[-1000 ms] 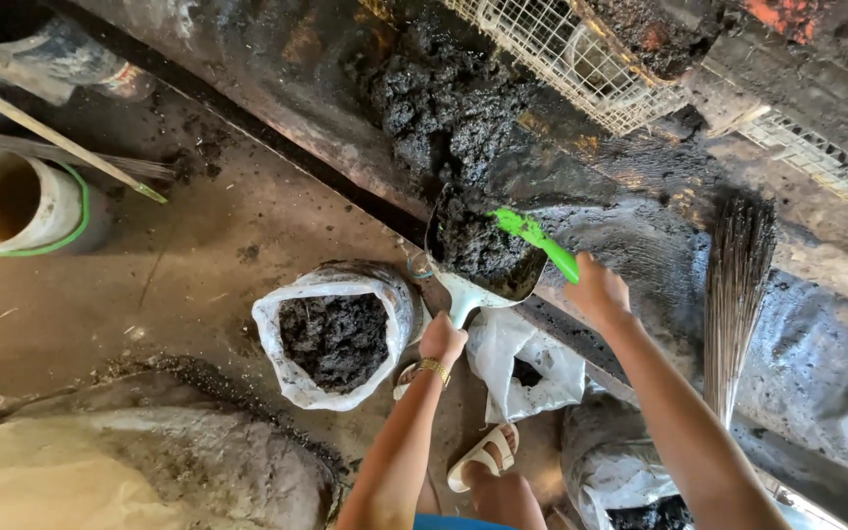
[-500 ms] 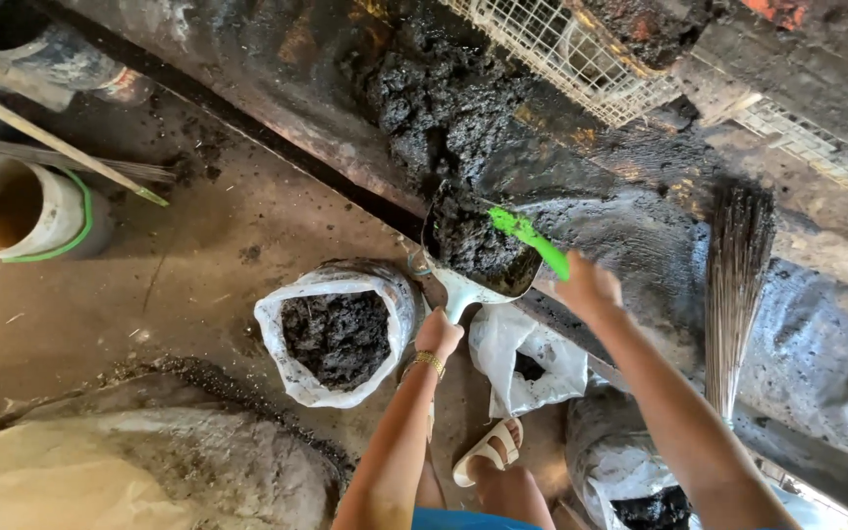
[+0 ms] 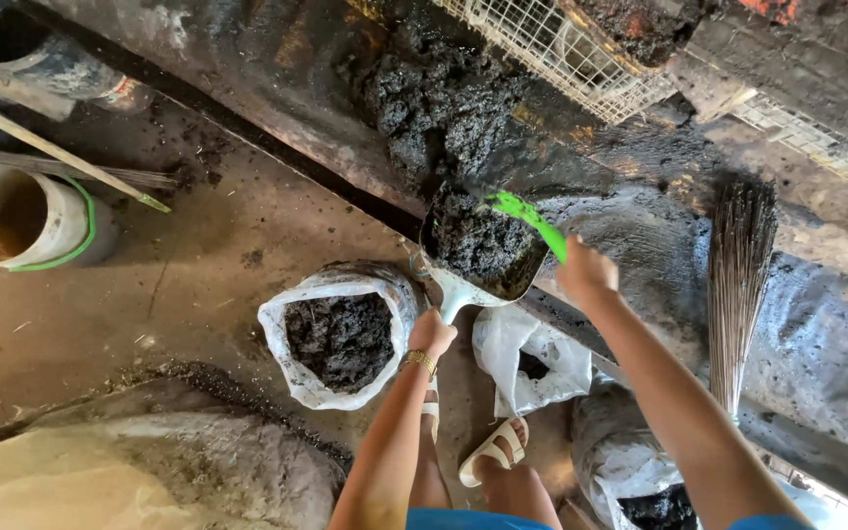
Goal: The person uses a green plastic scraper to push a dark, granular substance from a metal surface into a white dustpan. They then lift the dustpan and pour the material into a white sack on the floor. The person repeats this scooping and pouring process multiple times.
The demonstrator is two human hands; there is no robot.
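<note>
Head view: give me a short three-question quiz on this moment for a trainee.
1. True or false: the dustpan is empty.
2. Which hand holds the green scraper? A) left B) right
3. What fills the open white bag on the floor?

Key:
1. False; dark muck is heaped in it, and the left hand grips its handle.
2. B, the right hand.
3. The same dark muck.

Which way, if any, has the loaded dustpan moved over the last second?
No: the dustpan stays up-right of the open white bag, left hand on its handle, right hand holding the green scraper.
</note>
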